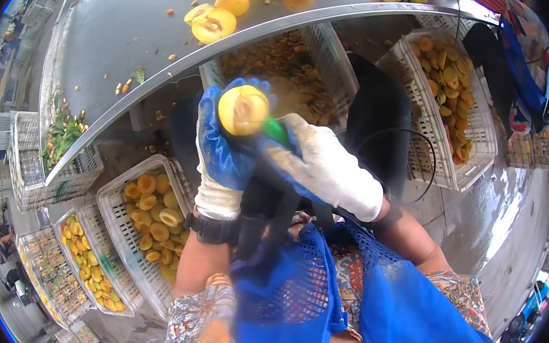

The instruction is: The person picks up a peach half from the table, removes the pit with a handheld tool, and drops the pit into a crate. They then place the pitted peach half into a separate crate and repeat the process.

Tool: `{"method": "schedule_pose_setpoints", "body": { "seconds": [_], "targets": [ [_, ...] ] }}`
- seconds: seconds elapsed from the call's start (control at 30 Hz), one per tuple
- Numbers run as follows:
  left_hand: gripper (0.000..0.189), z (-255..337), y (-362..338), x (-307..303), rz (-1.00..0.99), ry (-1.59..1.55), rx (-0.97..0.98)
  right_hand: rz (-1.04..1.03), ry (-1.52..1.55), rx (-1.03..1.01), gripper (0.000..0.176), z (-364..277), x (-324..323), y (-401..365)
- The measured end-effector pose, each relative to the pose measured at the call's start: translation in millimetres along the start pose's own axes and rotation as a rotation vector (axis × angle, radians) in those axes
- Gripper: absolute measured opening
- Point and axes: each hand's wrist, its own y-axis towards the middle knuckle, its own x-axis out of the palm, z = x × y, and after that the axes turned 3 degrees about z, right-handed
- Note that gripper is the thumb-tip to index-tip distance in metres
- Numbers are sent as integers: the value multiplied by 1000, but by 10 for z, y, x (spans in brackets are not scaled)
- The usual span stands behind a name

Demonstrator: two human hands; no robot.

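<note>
My left hand [225, 136], in a blue-coated white glove, is closed around a yellow peach half [243, 110] with its cut face turned up toward me. A brownish hollow or pit shows in the middle of the fruit. My right hand [326, 160], gloved in white with blue on the palm side, grips a tool with a green handle [275, 130]. The tool's tip is against or close beside the peach's lower right edge; its working end is blurred and hidden. Both hands are held over my lap, before the table edge.
A metal table [116, 38] with fruit halves [214, 25] and scraps lies ahead. Beneath it stands a crate of brownish pieces [278, 72]. A crate of halves [156, 216] is at my left, another fruit crate [448, 88] at right. A person's blue garment [521, 68] shows far right.
</note>
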Motion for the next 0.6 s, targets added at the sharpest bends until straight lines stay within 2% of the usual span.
{"method": "schedule_pose_setpoints", "body": {
  "seconds": [0.1,0.2,0.27,0.43,0.6],
  "targets": [
    [54,-50,-29,0,-45,103,38,51,-121,-88,30,102,53,-10],
    [54,-131,-79,54,-71,319,164,27,-97,-44,29,71,18,-16],
    [55,-139,-96,93,-84,401,197,49,-100,-90,29,137,67,-26],
    [60,-128,-69,77,-16,358,102,96,-139,-144,29,335,255,-69],
    [58,-161,-44,12,84,498,81,46,-99,-53,28,400,331,-139]
  ]
}}
